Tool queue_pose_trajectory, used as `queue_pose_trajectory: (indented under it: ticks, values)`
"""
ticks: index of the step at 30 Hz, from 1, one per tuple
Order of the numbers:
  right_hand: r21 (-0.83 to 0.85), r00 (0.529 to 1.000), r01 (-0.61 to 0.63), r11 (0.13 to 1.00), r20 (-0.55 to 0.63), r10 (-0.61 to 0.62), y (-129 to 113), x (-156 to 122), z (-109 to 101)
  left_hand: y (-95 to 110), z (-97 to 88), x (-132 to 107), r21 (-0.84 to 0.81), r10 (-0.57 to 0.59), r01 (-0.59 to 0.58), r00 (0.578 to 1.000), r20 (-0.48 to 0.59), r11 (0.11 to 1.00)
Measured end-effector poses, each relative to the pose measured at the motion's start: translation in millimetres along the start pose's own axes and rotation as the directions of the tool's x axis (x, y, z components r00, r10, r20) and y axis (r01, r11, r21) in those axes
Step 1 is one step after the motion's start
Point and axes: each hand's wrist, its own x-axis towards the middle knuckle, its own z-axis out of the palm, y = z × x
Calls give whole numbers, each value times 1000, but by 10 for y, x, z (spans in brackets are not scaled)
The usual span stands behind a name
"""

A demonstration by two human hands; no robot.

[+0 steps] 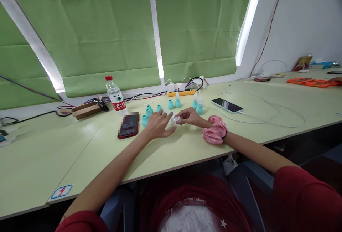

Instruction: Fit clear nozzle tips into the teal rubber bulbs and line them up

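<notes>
While both hands meet just in front of the teal bulbs (pixel 160 110), a small white piece (pixel 175 119) sits pinched between them

As seen from the head camera, the right hand (pixel 190 117) is curled nearly closed, its fingertips gripping the white piece at that hand's left end; the left hand (pixel 158 125) lies spread, fingers loosely open, its forefinger and thumb just touching the same piece from the other side, holding nothing else. The piece lies crosswise between the hands, its exact shape too small to tell. Left of the bulbs lie a red-cased phone (pixel 128 125) and a water bottle (pixel 115 95); a pink scrunchie (pixel 214 129) rings the right wrist
</notes>
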Motion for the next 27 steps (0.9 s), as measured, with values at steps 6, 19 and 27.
queue_pose_trajectory:
  ticks: [6,19,27]
  values:
    - [29,998,-36,999,-60,37,20,19,-1,-235,-518,-20,443,-158,107,984,80,890]
    - [23,990,-57,998,133,53,-3,5,-31,-220,-69,2,-214,88,-1,913,398,977]
    - [-117,985,9,993,174,12,25,9,-43,-265,86,12,-314,96,22,930,355,949]
